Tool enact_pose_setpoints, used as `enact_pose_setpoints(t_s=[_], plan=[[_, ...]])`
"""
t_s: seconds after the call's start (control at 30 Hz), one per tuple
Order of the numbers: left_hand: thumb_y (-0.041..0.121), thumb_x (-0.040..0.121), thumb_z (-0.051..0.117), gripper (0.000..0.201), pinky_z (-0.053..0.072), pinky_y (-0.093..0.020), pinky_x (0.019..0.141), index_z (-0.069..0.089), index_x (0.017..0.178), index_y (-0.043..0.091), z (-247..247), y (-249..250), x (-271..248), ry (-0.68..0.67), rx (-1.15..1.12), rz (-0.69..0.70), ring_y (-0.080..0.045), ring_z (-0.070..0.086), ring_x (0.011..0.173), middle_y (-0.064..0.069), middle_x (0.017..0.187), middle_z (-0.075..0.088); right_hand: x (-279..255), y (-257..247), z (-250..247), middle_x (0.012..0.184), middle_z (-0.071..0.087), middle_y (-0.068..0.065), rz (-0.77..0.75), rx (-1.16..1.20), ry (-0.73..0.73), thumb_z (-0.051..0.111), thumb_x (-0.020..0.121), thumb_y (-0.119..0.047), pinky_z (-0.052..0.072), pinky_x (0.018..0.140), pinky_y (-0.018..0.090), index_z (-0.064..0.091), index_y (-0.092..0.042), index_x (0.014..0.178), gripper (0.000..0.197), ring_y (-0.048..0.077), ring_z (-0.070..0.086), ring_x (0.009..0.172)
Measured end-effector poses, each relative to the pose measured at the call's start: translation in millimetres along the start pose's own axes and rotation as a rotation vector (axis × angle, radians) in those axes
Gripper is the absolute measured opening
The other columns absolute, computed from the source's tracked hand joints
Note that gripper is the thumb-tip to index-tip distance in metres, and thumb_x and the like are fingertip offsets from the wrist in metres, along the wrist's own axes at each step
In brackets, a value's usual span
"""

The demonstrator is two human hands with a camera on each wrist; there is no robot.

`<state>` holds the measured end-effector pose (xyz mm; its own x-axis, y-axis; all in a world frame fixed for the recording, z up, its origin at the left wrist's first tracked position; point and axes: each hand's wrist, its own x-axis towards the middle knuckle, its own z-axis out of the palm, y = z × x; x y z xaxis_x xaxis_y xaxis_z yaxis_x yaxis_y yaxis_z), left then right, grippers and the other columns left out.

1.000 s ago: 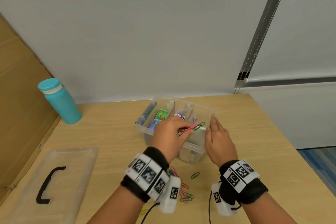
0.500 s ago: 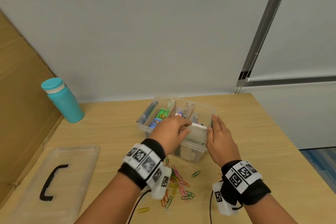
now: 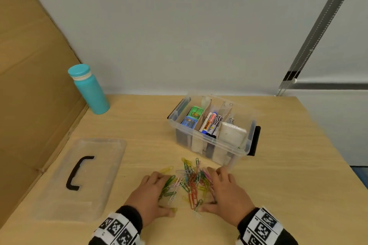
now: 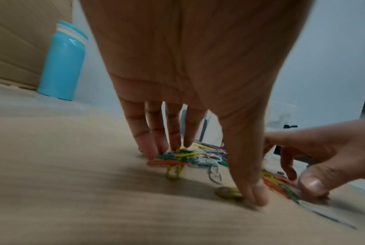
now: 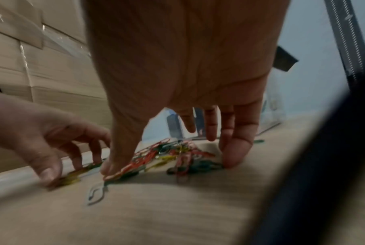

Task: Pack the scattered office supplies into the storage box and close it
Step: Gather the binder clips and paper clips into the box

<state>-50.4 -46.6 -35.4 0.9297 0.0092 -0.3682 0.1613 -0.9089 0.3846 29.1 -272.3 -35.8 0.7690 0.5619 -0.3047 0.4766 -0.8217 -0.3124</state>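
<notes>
Both hands left box; spread grips corral tangled multicoloured paper clips (image 3: 189,182) on table.

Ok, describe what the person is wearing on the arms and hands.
Both hands, left hand and right hand, are bare, with no gloves or rings visible. Each wrist carries a black cuff under a white band printed with square black-and-white markers; the right wrist's band matches. No cables show.

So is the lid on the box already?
No, the clear lid lies flat on the table to the left, and the box stands open beside it.
</notes>
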Motion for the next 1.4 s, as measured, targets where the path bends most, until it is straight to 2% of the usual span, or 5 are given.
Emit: enact_pose_setpoints(t_s=[0.4, 0.63, 1.07, 1.2, 1.4], plan=[[0.036, 0.089, 0.055, 0.038, 0.048, -0.029, 0.087, 0.050, 0.126, 0.028, -1, 18, 23, 0.165, 0.062, 0.005, -0.013, 0.051, 0.108, 0.008, 0.121, 0.048, 37, -35, 8, 0.120, 0.036, 0.003, -0.028, 0.070, 0.051, 0.052, 0.093, -0.025, 0.045, 0.080, 0.032, 0.038, -0.026, 0.120, 0.030, 0.024, 0.047, 0.102], [0.031, 0.095, 0.047, 0.032, 0.046, -0.029, 0.084, 0.059, 0.125, 0.029, -5, 16, 24, 0.171, 0.124, 0.029, -0.020, 0.058, 0.103, 0.000, 0.114, 0.055, 35, -27, 2, 0.108, 0.045, 0.000, -0.022, 0.130, 0.131, 0.047, 0.085, -0.004, 0.036, 0.067, 0.028, 0.050, -0.019, 0.106, 0.026, 0.019, 0.042, 0.077], [0.025, 0.091, 0.060, 0.024, 0.046, -0.012, 0.080, 0.069, 0.112, 0.032, -9, -2, 11, 0.357, -0.206, 0.072, -0.002, 0.060, 0.089, 0.012, 0.099, 0.066, 1, -11, -30, 0.092, 0.056, -0.019, -0.121, 0.458, 0.354, 0.061, 0.085, -0.005, 0.046, 0.073, 0.011, 0.059, -0.034, 0.085, 0.029, -0.002, 0.055, 0.083], [0.021, 0.088, 0.064, 0.023, 0.046, -0.006, 0.077, 0.071, 0.106, 0.032, -12, -3, 7, 0.389, -0.292, 0.076, 0.004, 0.059, 0.083, 0.019, 0.090, 0.064, -14, -12, -70, 0.085, 0.067, -0.013, -0.126, 0.691, 0.416, 0.067, 0.082, -0.003, 0.057, 0.072, 0.025, 0.065, -0.035, 0.081, 0.032, 0.006, 0.065, 0.079], [0.019, 0.087, 0.066, 0.024, 0.044, -0.002, 0.075, 0.071, 0.103, 0.036, -16, -3, 4, 0.405, -0.357, 0.080, 0.007, 0.059, 0.080, 0.022, 0.087, 0.063, -25, -6, -129, 0.083, 0.070, -0.007, -0.176, 0.927, 0.542, 0.064, 0.083, 0.007, 0.054, 0.066, 0.016, 0.067, -0.025, 0.082, 0.032, 0.014, 0.071, 0.079]])
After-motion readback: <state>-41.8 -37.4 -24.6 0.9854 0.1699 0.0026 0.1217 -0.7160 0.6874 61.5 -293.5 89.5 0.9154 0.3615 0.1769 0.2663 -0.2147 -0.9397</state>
